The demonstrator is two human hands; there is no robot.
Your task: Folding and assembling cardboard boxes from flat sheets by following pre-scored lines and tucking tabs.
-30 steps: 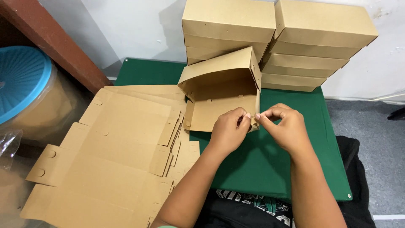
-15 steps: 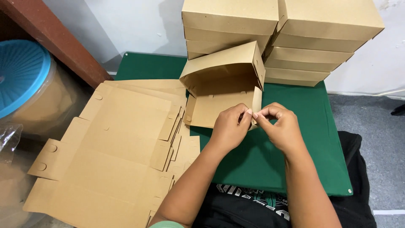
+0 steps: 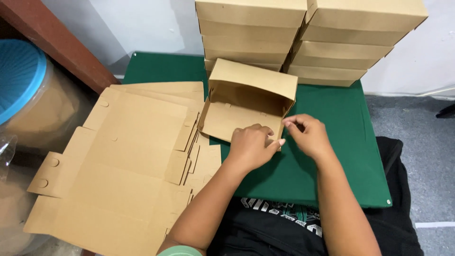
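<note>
A half-folded brown cardboard box [image 3: 246,97] lies on its side on the green table [image 3: 327,156], its open side facing me. My left hand [image 3: 251,147] presses on the box's near right corner flap. My right hand [image 3: 308,135] pinches the same flap's edge from the right, fingertips almost meeting the left hand's. Both hands sit at the box's front right corner.
A pile of flat unfolded cardboard blanks [image 3: 128,161] lies left of the box. Two stacks of finished boxes [image 3: 251,33] [image 3: 355,38] stand at the table's far edge. A blue-lidded drum [image 3: 19,80] and a wooden beam [image 3: 61,47] are at the left.
The box has tipped down and its side panel has folded inward; both hands dropped slightly with the corner flap. The camera moved a little closer.
</note>
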